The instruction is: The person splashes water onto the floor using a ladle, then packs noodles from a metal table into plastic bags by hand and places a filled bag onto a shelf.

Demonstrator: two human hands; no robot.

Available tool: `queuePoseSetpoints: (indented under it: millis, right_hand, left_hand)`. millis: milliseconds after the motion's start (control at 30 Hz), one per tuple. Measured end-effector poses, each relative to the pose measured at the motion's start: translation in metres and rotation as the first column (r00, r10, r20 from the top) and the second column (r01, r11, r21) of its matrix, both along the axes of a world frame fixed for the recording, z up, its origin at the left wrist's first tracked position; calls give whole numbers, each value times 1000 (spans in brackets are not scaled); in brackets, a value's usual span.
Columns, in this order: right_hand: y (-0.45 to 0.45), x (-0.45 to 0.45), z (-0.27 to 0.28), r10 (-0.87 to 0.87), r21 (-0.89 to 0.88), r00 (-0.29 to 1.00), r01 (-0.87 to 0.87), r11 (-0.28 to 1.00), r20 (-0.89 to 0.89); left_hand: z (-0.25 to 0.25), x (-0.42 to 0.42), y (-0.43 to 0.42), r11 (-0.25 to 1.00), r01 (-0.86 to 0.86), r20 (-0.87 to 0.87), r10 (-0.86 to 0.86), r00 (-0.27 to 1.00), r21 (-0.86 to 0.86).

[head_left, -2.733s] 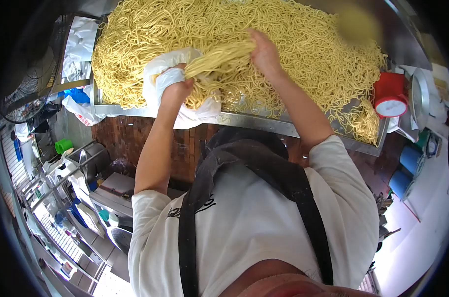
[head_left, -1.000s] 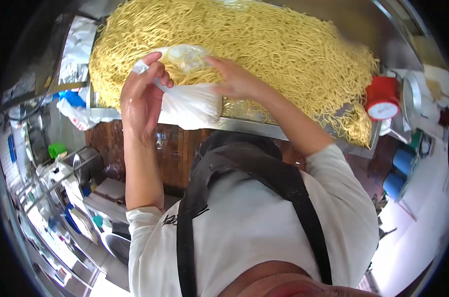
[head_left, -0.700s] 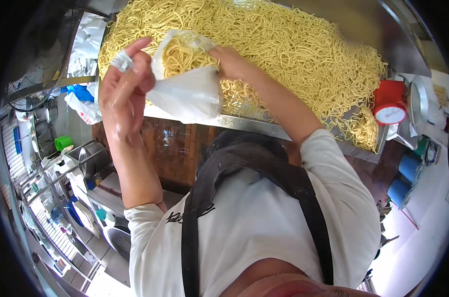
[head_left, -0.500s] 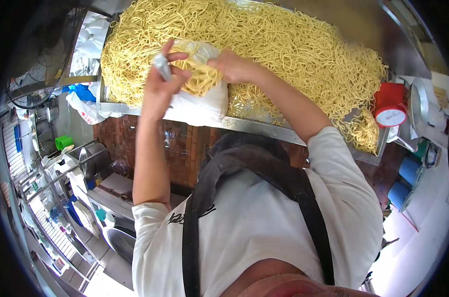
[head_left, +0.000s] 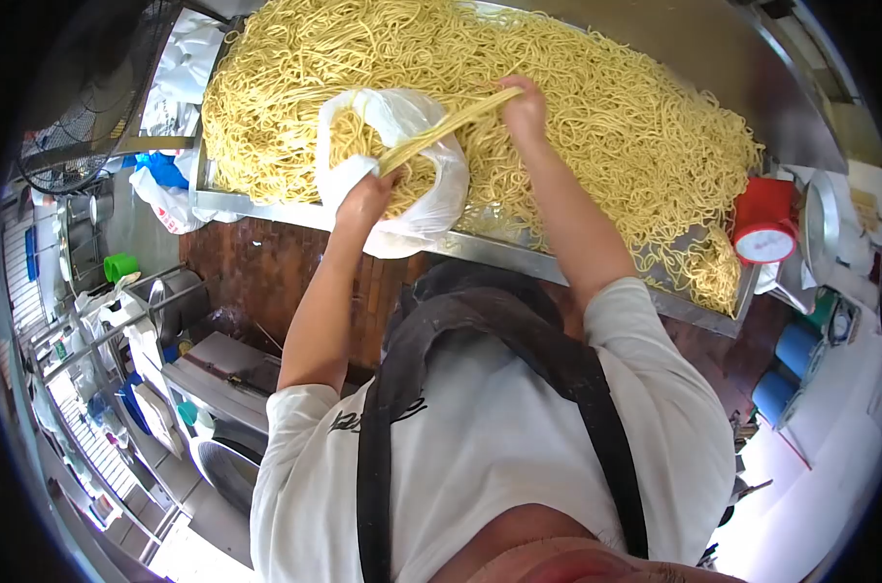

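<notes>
A white plastic bag (head_left: 447, 185) stands at the near edge of a metal tray (head_left: 519, 255), its mouth spread and yellow noodles inside. My left hand (head_left: 363, 200) is closed on the near left part of the bag's rim. Up and to the right, my right hand (head_left: 525, 109) grips one end of a stretched bundle of noodles (head_left: 451, 124). The bundle slants down across the bag's mouth to beside my left hand; whether those fingers also pinch it is hidden. Behind and around lies a broad heap of loose yellow noodles (head_left: 616, 126) in the tray.
A red container with a white face (head_left: 763, 219) stands at the tray's right end. Left of the tray are a fan (head_left: 77, 146) and plastic bags (head_left: 169, 199). A metal wall (head_left: 771, 78) rises behind the tray. Blue stools (head_left: 786, 369) are at the right.
My right hand has moved from the bag to the right and away, drawing out a noodle bundle. My left hand, raised before with fingers apart, is now closed on the rim. The bag's mouth is wider.
</notes>
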State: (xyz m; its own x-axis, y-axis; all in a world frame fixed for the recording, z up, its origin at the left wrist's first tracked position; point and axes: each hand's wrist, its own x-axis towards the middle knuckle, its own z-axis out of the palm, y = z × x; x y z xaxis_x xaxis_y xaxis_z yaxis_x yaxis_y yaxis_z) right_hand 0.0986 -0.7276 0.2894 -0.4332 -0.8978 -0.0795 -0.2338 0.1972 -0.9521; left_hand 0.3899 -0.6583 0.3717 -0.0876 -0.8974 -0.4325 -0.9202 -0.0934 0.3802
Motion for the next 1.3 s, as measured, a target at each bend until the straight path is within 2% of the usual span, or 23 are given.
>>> queuePoseSetpoints:
  millis: [33,67,133,200,267,333,400,433,467,500,533,567,600,633,667,767,900,1000,1133,1200,1233,1267,1300]
  right_hand:
    - [0,-11,15,-64,152,995,52,987,78]
    - [-11,-37,12,-168,162,985,160,974,37]
    - [-32,-87,5,-371,169,928,372,913,-38]
    - [-47,-149,19,-163,326,931,272,905,-325]
    - [-60,-204,10,175,489,854,103,866,-490]
    - [-76,-239,13,501,648,692,-64,759,-519]
    - [-62,-166,82,623,659,412,-69,749,-665]
    - [-56,-111,123,727,758,469,-166,631,-502]
    - [-37,-52,152,646,630,615,-291,720,-453]
    - [-28,-7,125,593,419,726,-446,791,-347]
    - [2,58,147,539,187,717,-514,837,-443]
    - [1,104,141,707,307,469,-671,675,-529]
    - [6,143,133,684,230,386,-744,628,-619]
    - [9,181,104,357,107,277,-640,761,-892]
    - [-5,195,86,144,-94,309,-639,763,-940]
    - [-48,165,116,621,416,196,-589,693,-759]
    - [-56,64,121,638,389,468,-524,758,-612]
    - [-19,32,88,420,93,641,-479,873,-643]
    - [39,-3,144,444,214,878,-406,888,-177]
    - [72,-23,178,301,89,919,-288,953,-253]
    - [90,-32,190,234,27,929,-236,971,-286]
    - [111,-39,197,61,-130,892,-132,983,-448]
    - [140,-39,216,-49,-213,896,-51,976,-441]
  left_hand:
    - [-14,16,3,997,-25,13,24,1000,71]
    - [-43,35,6,988,18,63,-8,998,-155]
    - [-27,49,11,978,-64,-39,57,998,-200]
    - [-27,65,6,964,-254,-38,252,967,-82]
    - [-12,61,12,881,-465,-371,406,835,-82]
    - [11,52,12,768,-639,-628,519,580,44]
    - [43,47,20,678,-733,-706,546,451,57]
    - [62,44,25,634,-770,-740,550,388,68]
    - [87,35,29,617,-758,-795,560,234,211]
    - [114,23,34,599,-720,-819,569,76,349]
    - [129,14,39,586,-656,-817,571,-82,476]
    - [127,12,44,665,-634,-850,526,22,394]
    - [139,2,52,709,-541,-840,542,8,453]
    - [158,-9,62,741,-441,-827,562,-4,506]
    - [177,-14,71,769,-441,-851,524,20,463]
    - [205,-6,93,831,-441,-906,415,85,339]
    - [175,38,89,852,-449,-945,323,44,271]
    - [183,26,68,857,-356,-920,391,-23,373]
    - [238,-23,57,991,-16,-967,136,216,136]
    - [273,-36,65,990,136,-951,-67,301,-26]
    - [281,-35,62,981,190,-988,-76,133,-50]
    - [290,-33,60,981,177,-993,-95,67,-82]
    - [296,-30,57,982,154,-994,-112,2,-111]
